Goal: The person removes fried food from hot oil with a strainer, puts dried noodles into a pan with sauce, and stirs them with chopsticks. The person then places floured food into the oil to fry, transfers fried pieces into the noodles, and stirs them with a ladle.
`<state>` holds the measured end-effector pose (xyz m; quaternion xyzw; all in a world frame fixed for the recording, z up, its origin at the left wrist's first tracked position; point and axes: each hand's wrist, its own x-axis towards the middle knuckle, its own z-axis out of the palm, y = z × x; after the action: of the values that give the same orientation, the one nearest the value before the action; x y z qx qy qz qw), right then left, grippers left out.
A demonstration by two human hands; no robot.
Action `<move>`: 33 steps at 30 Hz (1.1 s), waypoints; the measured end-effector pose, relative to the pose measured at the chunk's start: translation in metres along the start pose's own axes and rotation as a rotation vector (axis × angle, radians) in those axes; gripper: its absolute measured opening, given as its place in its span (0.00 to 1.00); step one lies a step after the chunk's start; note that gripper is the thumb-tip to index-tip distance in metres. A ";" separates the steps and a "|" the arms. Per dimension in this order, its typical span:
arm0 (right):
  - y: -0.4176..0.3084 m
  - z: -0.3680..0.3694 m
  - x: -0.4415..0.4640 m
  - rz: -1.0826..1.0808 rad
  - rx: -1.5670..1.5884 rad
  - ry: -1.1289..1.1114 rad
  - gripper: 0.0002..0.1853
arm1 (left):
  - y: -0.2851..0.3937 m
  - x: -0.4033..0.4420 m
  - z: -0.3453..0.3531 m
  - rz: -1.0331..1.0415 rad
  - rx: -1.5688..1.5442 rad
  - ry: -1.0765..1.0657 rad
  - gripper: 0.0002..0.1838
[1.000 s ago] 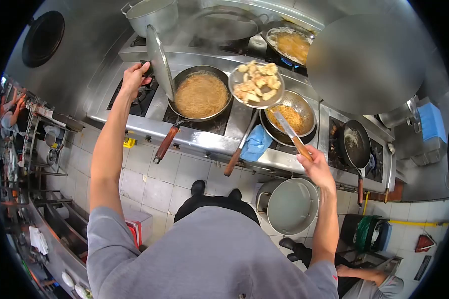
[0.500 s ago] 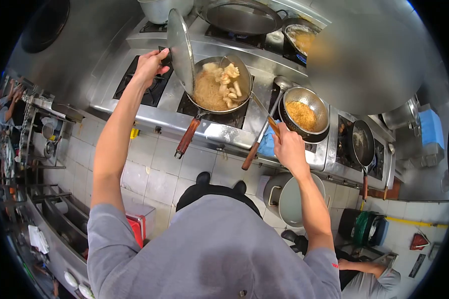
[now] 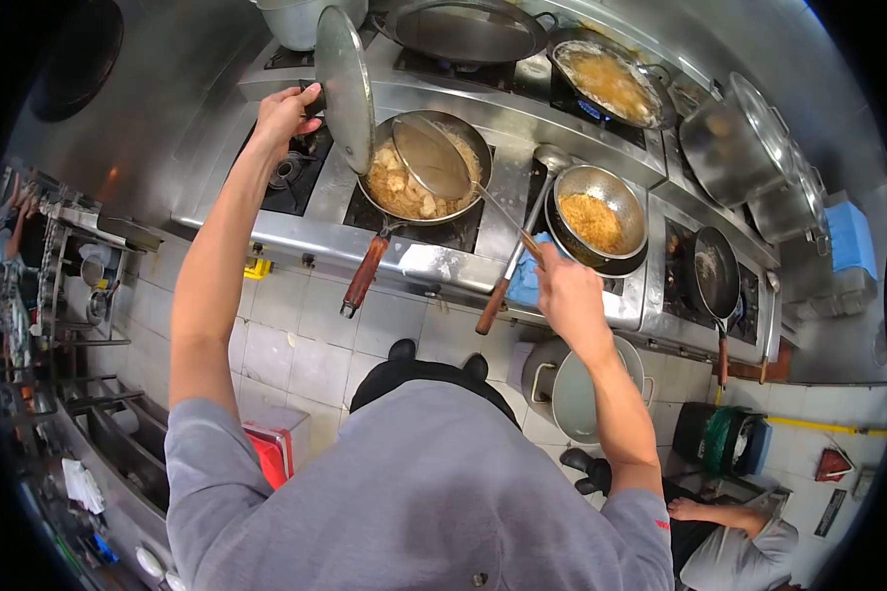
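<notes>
My left hand (image 3: 288, 116) grips the knob of a glass lid (image 3: 345, 91), held on edge at the left side of a frying pan (image 3: 476, 143). Noodle-like food and pale chunks (image 3: 400, 189) lie in that pan. In my right hand (image 3: 568, 286) is the wooden handle of a strainer (image 3: 430, 156), whose mesh bowl is tipped over the pan and looks empty. The pan's red-brown handle (image 3: 367, 274) points toward me, held by neither hand. Right of it, a ladle (image 3: 552, 158) rests beside a metal bowl (image 3: 629, 205) with golden bits inside.
A wok of bubbling oil (image 3: 606, 81) sits over a blue flame at the back. Beside it are a dark wok (image 3: 463, 32) and steel pots (image 3: 734, 138). A small black pan (image 3: 714, 279) stands at right. Below are a large pot (image 3: 586, 399) and another person's arm (image 3: 724, 514).
The strainer moved left from above the metal bowl to the pan and was tipped, and its pale chunks dropped in. My left hand and the lid shifted slightly.
</notes>
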<state>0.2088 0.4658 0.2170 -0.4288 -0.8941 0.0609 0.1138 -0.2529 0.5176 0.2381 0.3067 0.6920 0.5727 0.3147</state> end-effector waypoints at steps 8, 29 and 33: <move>0.004 0.015 0.023 -0.063 -0.074 -0.051 0.13 | 0.010 0.002 0.017 -0.023 -0.033 -0.032 0.34; 0.046 -0.054 0.075 -0.390 -0.401 0.062 0.14 | 0.061 -0.024 0.032 0.038 -0.032 0.029 0.28; 0.060 -0.094 0.049 -0.318 -0.295 -0.019 0.13 | 0.057 -0.026 0.032 0.054 0.010 0.068 0.20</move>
<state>0.2484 0.5431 0.3027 -0.2939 -0.9507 -0.0856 0.0496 -0.2078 0.5249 0.2917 0.3069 0.6967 0.5877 0.2739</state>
